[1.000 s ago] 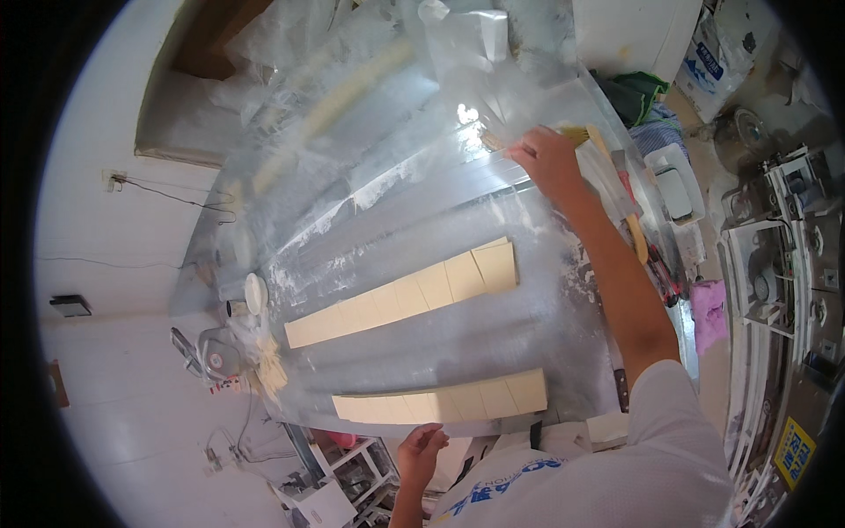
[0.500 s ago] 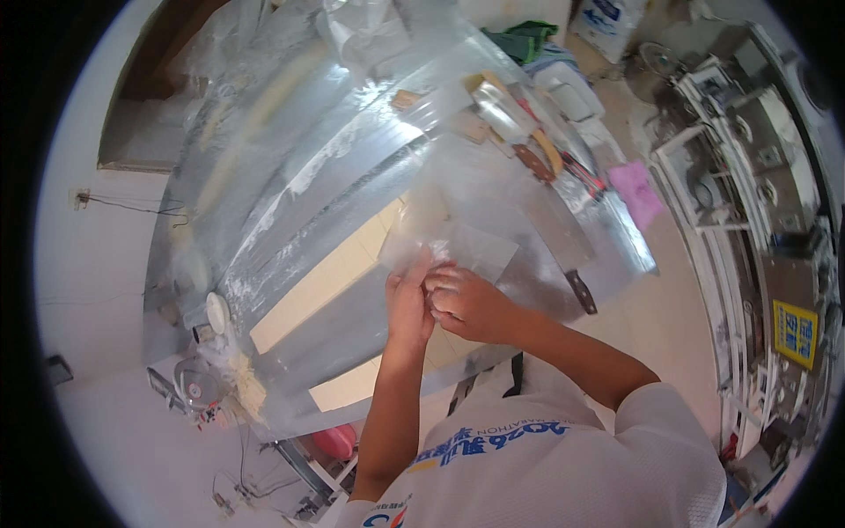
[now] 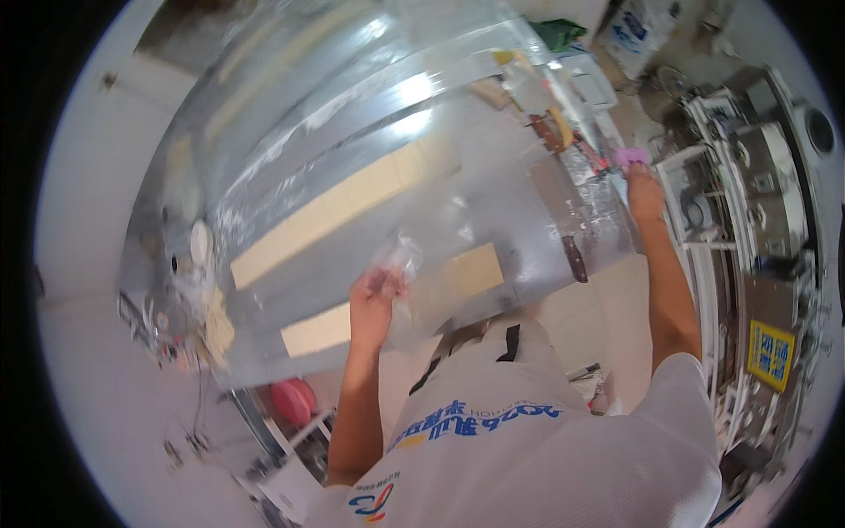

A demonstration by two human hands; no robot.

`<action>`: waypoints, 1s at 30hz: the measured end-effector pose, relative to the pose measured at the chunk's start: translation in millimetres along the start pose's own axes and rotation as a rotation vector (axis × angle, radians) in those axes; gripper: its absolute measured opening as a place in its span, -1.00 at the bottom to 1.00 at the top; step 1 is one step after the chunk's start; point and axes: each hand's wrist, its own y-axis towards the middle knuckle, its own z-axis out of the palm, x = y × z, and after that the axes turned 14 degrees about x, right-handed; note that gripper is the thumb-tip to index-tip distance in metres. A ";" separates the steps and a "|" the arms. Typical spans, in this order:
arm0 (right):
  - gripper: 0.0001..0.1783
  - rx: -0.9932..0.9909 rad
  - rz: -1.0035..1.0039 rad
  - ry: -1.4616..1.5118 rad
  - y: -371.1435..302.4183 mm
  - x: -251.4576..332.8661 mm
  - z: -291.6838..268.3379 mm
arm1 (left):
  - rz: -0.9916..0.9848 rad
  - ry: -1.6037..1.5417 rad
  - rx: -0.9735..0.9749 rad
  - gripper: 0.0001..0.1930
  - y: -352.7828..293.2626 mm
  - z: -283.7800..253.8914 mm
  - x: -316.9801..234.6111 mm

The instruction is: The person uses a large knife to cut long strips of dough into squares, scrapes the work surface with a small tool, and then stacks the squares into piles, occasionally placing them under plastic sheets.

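My left hand (image 3: 374, 304) is closed on a thin see-through plastic bag (image 3: 405, 253), which hangs over the near row of pale yellow dough pieces (image 3: 480, 268) and blurs part of it. A longer row of dough pieces (image 3: 321, 209) lies farther up the metal table (image 3: 378, 242). At the table's right edge my right hand (image 3: 647, 192), arm stretched out, has its fingers closed on a bunched pink cloth (image 3: 631, 157). The fingertips are partly hidden by the cloth. A wide-bladed cleaver (image 3: 556, 194) with a brown handle lies between my hands.
Several tools, among them a brown-handled one (image 3: 546, 134), lie at the table's far right. A white tray (image 3: 591, 81) stands behind them. White metal racks (image 3: 691, 189) rise on the right. A white round lid (image 3: 202, 242) and scraps of dough (image 3: 218, 326) sit at the left edge.
My hands have parted: the right has left the plastic bag and reached far right to the pink cloth. The left, still on the bag, has moved slightly left. More of the near dough row shows.
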 end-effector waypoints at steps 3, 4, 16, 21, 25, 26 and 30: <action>-0.64 -0.003 -0.138 0.085 3.4 -4.5 -4.9 | -0.007 -0.047 -0.079 -0.75 -20.0 -13.6 -0.9; -0.63 -0.059 -0.175 0.116 4.0 -3.7 -7.3 | -0.004 -0.071 -0.097 -0.75 -21.3 -17.7 1.1; -0.73 0.089 -0.051 0.104 7.7 3.9 -40.3 | 0.019 -0.073 -0.178 -0.75 -31.6 -37.6 -5.2; -0.77 0.000 -0.155 0.693 -26.6 77.6 -115.4 | -0.047 0.010 -0.139 -0.77 -35.6 -42.2 -9.9; -0.80 0.084 -0.857 1.008 -86.3 203.1 -174.3 | -0.070 0.049 -0.089 -0.73 -42.4 -31.9 -30.4; -0.74 0.249 -0.988 1.109 -107.0 241.0 -214.3 | -0.064 0.044 -0.085 -0.71 -45.1 -30.4 -30.8; -0.76 0.356 -1.258 1.258 -133.4 327.2 -238.5 | -0.030 0.106 0.019 -0.68 -50.5 -35.3 -14.2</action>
